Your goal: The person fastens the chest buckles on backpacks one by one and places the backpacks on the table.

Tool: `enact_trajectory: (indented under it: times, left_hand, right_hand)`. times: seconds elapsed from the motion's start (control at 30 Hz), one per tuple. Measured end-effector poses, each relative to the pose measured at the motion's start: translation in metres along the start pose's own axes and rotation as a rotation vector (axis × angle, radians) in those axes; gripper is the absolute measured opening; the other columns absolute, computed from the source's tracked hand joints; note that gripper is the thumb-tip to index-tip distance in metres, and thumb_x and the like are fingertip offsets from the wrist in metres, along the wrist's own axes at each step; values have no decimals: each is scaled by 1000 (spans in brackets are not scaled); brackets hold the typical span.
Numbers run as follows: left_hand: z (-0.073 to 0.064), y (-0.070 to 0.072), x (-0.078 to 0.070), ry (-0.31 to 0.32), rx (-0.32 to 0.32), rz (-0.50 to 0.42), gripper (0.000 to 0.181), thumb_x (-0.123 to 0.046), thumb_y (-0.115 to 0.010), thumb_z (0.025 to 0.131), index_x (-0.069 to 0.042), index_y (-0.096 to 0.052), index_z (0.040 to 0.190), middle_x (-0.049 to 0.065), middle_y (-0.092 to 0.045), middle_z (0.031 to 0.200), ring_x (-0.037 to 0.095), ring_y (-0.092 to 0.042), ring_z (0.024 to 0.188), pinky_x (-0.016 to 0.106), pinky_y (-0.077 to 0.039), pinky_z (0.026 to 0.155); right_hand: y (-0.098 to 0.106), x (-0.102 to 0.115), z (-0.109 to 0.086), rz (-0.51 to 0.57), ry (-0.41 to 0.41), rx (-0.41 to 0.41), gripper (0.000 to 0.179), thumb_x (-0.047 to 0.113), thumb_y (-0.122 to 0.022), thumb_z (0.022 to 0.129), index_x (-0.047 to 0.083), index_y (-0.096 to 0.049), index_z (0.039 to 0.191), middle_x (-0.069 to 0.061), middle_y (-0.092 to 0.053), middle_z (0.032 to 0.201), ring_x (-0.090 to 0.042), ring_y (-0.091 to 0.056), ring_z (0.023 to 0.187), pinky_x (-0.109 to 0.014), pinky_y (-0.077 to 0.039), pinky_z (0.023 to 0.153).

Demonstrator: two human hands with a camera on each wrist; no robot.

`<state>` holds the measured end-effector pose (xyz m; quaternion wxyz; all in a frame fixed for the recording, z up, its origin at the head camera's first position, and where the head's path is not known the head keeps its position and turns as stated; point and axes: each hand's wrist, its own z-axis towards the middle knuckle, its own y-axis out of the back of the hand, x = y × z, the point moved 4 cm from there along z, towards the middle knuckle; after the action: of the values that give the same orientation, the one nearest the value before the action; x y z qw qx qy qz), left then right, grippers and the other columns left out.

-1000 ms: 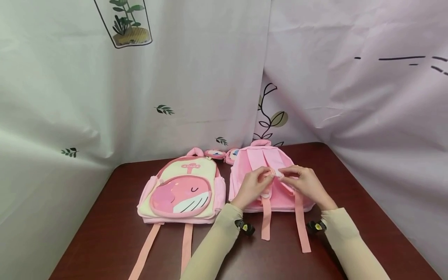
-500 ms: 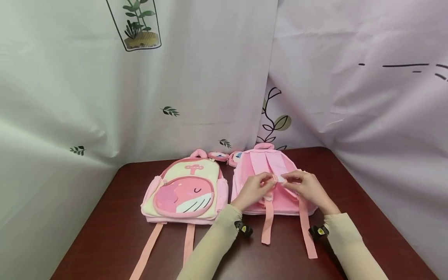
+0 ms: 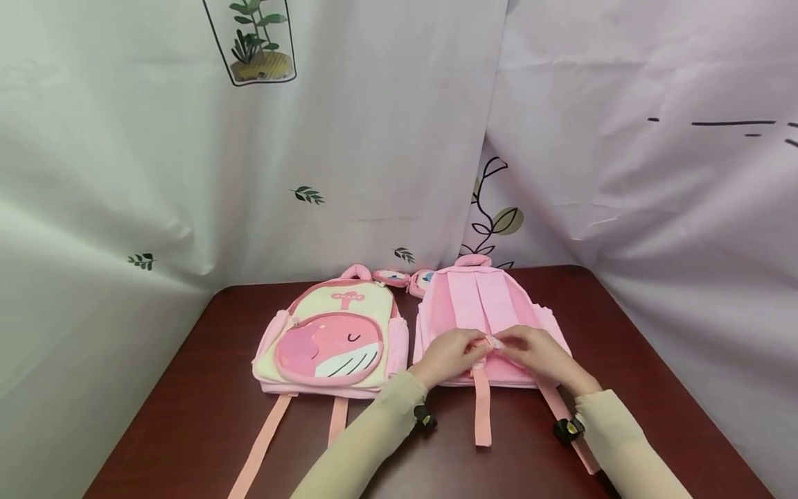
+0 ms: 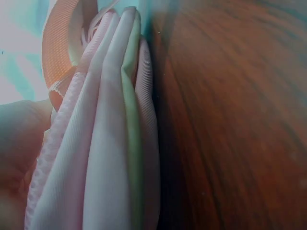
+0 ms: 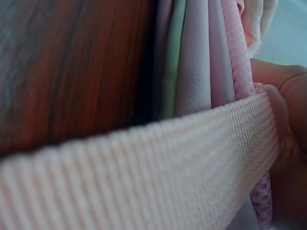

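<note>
In the head view a pink backpack (image 3: pixel 438 305) lies with its shoulder straps (image 3: pixel 497 301) facing up. My left hand (image 3: pixel 450 356) and right hand (image 3: pixel 537 355) meet over the lower middle of its back. Between them the fingertips pinch a small white-and-pink piece (image 3: pixel 494 342), mostly covered, so its kind is unclear. A peach webbing strap (image 3: pixel 483 416) trails toward me below the left hand. Another webbing strap (image 5: pixel 158 177) crosses the right wrist view in front of the right hand (image 5: pixel 288 100). The left wrist view shows the bag's layered side (image 4: pixel 110 124) beside the left hand (image 4: pixel 19 148).
To the left lies a second backpack (image 3: pixel 346 346) with a pink whale front, its webbing straps (image 3: pixel 264 436) hanging toward me. Small pink pouches (image 3: pixel 391 278) sit behind the bags. The dark red table (image 3: pixel 517 461) meets a pale printed curtain (image 3: pixel 374 152) at the back.
Both hands have moved down the backpack, toward me, keeping the small piece between their fingertips. The right webbing strap has swung rightward under the right wrist. The head view has shifted slightly.
</note>
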<state>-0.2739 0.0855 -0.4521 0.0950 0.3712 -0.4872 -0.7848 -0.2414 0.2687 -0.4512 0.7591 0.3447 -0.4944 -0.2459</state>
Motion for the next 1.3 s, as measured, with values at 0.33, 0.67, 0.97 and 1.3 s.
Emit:
enact_trajectory:
  times: [0.33, 0.67, 0.97, 1.3]
  left_hand:
    - [21, -15, -16, -16, -4, -14, 25, -36, -60, 102, -18, -74, 112, -11, -62, 80, 5, -52, 72, 16, -41, 67]
    - [41, -33, -39, -18, 0, 3, 24, -37, -60, 102, -19, -73, 111, -12, -59, 77, 3, -51, 71, 14, -40, 65]
    - [44, -35, -44, 11, 2, 16, 25, -36, -60, 102, -18, -74, 112, -10, -67, 86, 3, -53, 74, 14, -42, 68]
    - [38, -27, -32, 34, 97, -116, 45, -41, -55, 104, -14, -56, 140, -7, -66, 94, 3, -58, 85, 13, -45, 79]
  right_hand:
    - [20, -15, -14, -38, -18, -13, 26, 24, -79, 89, 16, -76, 114, 5, -73, 108, -17, -65, 102, -39, -53, 89]
    - [46, -37, -29, -59, -108, -7, 32, 29, -79, 88, 14, -75, 117, -2, -73, 111, -19, -64, 101, -29, -51, 86]
    - [51, -42, -29, -34, -134, 36, 34, 27, -79, 89, 11, -74, 118, -7, -72, 113, -15, -62, 100, -22, -48, 84]
    - [54, -30, -17, -38, -96, 109, 35, 25, -75, 92, 8, -71, 123, -8, -71, 115, -20, -61, 103, -32, -50, 88]
